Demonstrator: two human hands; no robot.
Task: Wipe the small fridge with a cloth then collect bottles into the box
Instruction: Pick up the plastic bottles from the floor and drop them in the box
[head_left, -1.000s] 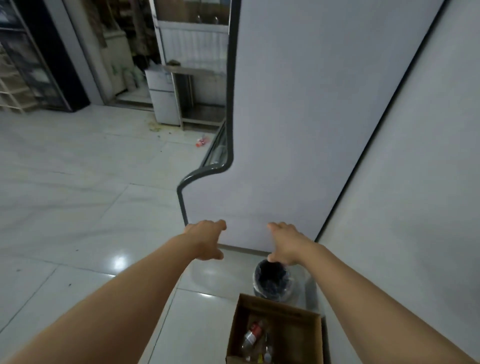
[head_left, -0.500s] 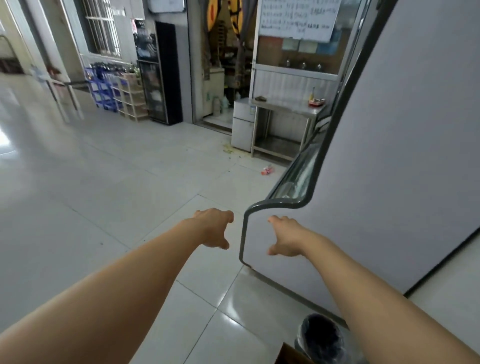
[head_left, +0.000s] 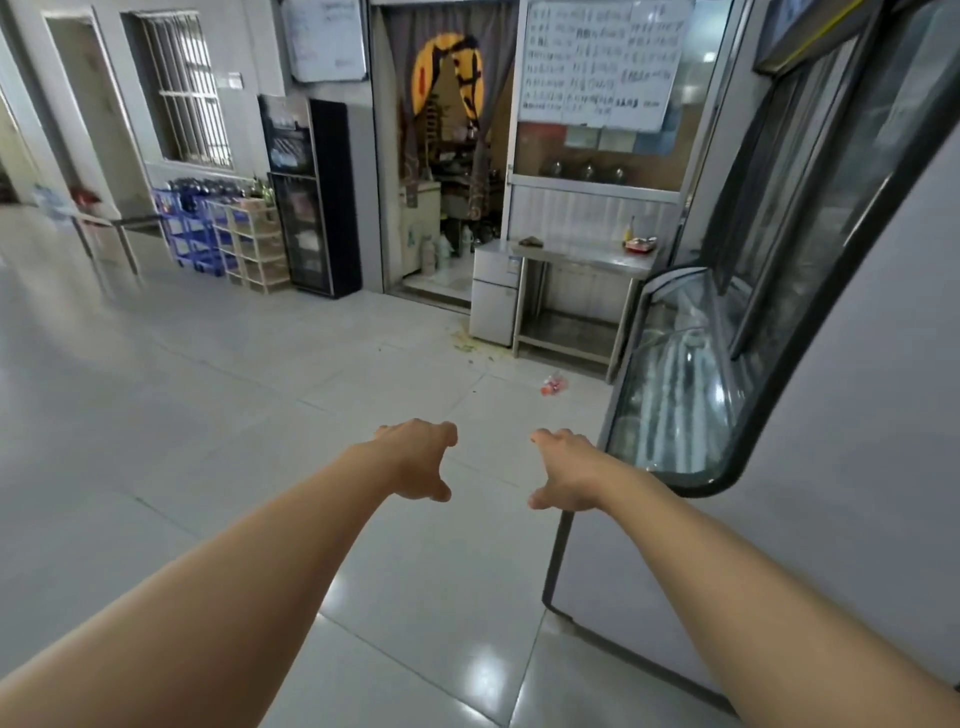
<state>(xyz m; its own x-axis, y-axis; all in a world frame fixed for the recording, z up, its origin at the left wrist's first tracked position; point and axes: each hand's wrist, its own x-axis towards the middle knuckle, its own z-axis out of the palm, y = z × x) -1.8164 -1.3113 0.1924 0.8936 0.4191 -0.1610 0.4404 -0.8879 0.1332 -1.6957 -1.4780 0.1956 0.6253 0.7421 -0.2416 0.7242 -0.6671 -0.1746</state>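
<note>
Your left hand (head_left: 418, 460) and right hand (head_left: 563, 475) reach out over the tiled floor (head_left: 218, 415), fingers loosely spread, holding nothing. A fallen bottle (head_left: 553, 385) lies on the floor beyond them. Farther back, the small fridge (head_left: 494, 293) stands beside the steel tabletop (head_left: 587, 257).
</note>
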